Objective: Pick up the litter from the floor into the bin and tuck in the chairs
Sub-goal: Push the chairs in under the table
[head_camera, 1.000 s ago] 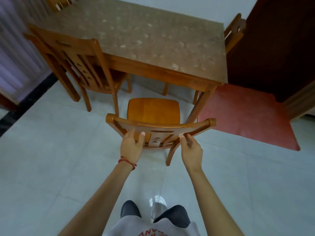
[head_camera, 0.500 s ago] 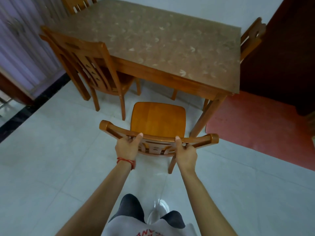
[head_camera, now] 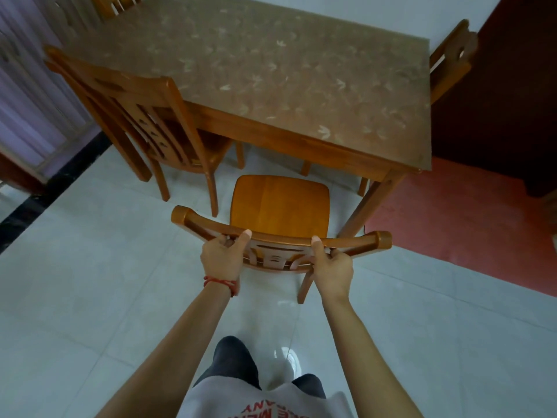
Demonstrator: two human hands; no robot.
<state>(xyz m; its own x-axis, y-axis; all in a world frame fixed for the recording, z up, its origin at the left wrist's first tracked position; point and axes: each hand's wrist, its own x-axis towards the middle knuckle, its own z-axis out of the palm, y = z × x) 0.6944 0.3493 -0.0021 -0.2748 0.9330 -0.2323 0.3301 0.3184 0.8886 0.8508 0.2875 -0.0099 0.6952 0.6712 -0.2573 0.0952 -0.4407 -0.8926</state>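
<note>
A wooden chair (head_camera: 278,206) with an orange seat stands in front of me, facing the table (head_camera: 271,70). Its seat's front edge lies just short of the table's near edge. My left hand (head_camera: 221,257) grips the chair's curved top rail left of centre, thumb up over the rail. My right hand (head_camera: 333,267) grips the same rail right of centre. A red string is tied round my left wrist. No litter and no bin are in view.
A second chair (head_camera: 144,128) stands at the table's left, seat partly under the top. Two more chair backs show, one at the far right (head_camera: 452,58) and one at the top left (head_camera: 114,4). A red mat (head_camera: 452,218) lies right. Curtains hang left.
Both hands went from resting loosely on the top rail to closing firmly around it. The chair sits slightly nearer the table, and my view has come closer.
</note>
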